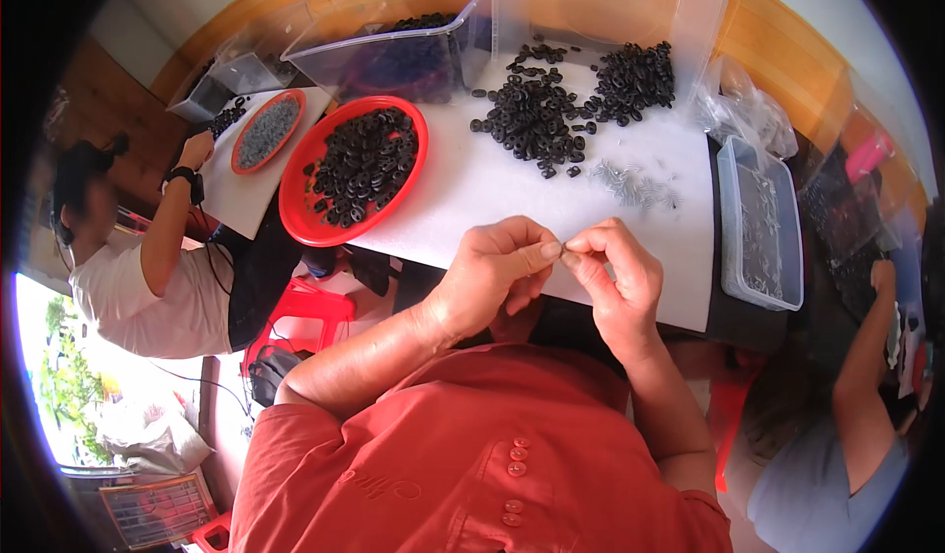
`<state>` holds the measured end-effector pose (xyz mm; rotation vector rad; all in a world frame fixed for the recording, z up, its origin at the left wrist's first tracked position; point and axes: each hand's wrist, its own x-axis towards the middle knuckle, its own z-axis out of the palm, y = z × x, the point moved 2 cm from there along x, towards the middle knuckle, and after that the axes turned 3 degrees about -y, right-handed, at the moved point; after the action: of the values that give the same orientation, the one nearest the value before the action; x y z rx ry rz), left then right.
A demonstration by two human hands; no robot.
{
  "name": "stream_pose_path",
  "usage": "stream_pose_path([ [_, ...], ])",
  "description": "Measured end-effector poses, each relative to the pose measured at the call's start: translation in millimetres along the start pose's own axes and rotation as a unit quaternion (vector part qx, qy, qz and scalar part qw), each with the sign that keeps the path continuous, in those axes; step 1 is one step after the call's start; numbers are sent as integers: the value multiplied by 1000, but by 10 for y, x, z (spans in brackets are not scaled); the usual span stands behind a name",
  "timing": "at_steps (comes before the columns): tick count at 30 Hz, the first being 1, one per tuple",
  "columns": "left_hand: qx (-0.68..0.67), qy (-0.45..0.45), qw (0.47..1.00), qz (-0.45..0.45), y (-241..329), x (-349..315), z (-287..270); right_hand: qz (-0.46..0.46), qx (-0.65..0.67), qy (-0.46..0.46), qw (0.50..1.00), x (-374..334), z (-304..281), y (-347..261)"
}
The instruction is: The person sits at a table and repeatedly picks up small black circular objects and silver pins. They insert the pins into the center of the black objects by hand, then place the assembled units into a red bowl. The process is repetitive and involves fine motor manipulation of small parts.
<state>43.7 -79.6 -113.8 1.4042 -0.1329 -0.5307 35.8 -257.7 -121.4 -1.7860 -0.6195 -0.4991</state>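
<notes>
My left hand [502,262] and my right hand [620,272] meet in front of my chest, just off the table's near edge. Both are closed in a pinch, thumbs against fingers, with the tips almost touching. Whatever sits between the fingertips is too small to make out. Beyond them on the white tabletop [453,184] lies a scatter of small clear pieces [635,184]. Farther back are a heap of small black oval parts [532,120] and a second black heap [635,80]. To the left, a red round tray [421,174] holds more flat black parts.
A clear plastic bin [463,26] with black parts stands at the back left. On the right is a clear tub [730,248] of small clear pieces, below a plastic bag [748,110]. One person [157,287] works at far left beside a smaller red tray [238,164], another [856,425] at right.
</notes>
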Motion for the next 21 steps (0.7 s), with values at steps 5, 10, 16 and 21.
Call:
stream_pose_path([
  [5,400,106,863,291,243,538,-248,110,37,37,993,18,-187,263],
  [10,588,97,690,410,383,1294,-232,154,61,31,986,-60,-226,317],
  [16,673,122,611,399,354,1642,-333,133,41,14,990,-67,-256,274],
  [21,636,76,656,399,436,1418,-273,137,50,14,989,-76,-274,282],
])
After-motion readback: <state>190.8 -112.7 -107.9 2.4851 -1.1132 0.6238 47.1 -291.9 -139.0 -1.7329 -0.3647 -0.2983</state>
